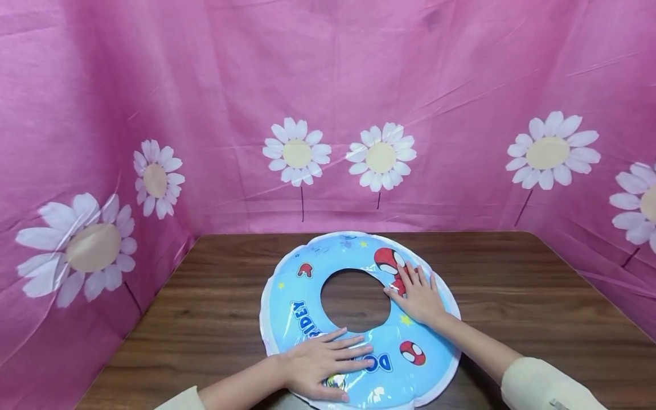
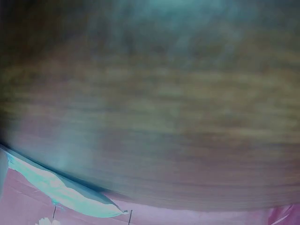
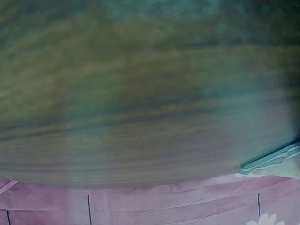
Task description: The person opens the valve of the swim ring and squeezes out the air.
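A light-blue swim ring (image 1: 302,285) with a pale rim, red cartoon figures, yellow stars and blue lettering lies flat on the wooden table. My left hand (image 1: 320,364) rests on its near left part, fingers straight and spread over the lettering. On the right side of the ring my right hand (image 1: 421,299) lies with spread fingers, partly covering a red cartoon figure. Table wood shows through the round hole. Both wrist views are mostly blurred wood; a strip of the ring's edge (image 2: 70,194) appears low in the left one, and another edge (image 3: 274,161) at the right of the other.
The brown wooden table (image 1: 215,296) extends to both sides of the ring. Behind it and along the sides hangs a pink curtain (image 1: 328,68) printed with large white daisies. The ring's far edge comes close to the table's back edge.
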Demonstrator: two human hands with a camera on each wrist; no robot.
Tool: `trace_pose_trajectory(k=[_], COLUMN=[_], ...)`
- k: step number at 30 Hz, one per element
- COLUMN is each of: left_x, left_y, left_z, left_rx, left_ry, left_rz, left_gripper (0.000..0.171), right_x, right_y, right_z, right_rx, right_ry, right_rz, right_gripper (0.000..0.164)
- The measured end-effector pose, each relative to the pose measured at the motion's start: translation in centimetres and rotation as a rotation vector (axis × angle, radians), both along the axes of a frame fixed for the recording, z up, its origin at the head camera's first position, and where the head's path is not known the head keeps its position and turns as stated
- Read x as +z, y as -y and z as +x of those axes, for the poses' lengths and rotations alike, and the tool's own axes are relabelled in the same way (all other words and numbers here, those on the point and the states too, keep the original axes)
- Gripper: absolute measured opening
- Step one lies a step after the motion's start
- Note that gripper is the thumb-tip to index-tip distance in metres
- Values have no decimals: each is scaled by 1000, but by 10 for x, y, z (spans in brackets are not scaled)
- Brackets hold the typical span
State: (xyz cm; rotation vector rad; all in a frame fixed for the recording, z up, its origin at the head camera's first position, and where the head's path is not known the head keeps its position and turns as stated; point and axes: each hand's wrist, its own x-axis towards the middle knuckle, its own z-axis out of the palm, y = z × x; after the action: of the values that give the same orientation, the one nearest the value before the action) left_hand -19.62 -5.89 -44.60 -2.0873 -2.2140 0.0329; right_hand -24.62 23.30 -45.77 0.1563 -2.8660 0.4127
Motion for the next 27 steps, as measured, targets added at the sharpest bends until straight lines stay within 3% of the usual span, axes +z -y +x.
trace_pose_trajectory(k=[3, 5, 7, 10, 13, 15, 17, 20, 23, 27], left_x=[5, 11, 18, 31, 37, 32, 19, -2, -14, -13], left_y=[2, 4, 7, 10, 13, 15, 17, 21, 22, 19], left_z=[1, 1, 1, -5, -22, -38, -54, -67, -69, -71], left_rx=[24, 77, 155, 310, 501, 658, 826, 1027, 1115, 1108], left_ry=[-98, -113, -65, 84, 166, 135, 74, 65, 136, 210], left_rz=[54, 84, 105, 161, 228, 302, 367, 405, 391, 392], left_gripper=[76, 76, 75, 74, 75, 77, 81, 88, 90, 89], right_x=[0, 0, -1, -2, -3, -3, -3, -3, -3, 0], right_y=[0, 0, 1, 1, 0, 0, 1, 3, 5, 2], right_z=[-1, -1, -1, 0, -1, -1, -1, 1, 1, 0], right_rx=[-8, -7, -7, -10, -14, -14, -16, -14, -8, -18], right_ry=[10, 20, 23, 24, 25, 24, 22, 31, 35, 7], right_rz=[9, 13, 16, 16, 9, 4, 6, 5, 6, 7], right_gripper=[78, 79, 79, 79, 79, 79, 79, 80, 81, 80])
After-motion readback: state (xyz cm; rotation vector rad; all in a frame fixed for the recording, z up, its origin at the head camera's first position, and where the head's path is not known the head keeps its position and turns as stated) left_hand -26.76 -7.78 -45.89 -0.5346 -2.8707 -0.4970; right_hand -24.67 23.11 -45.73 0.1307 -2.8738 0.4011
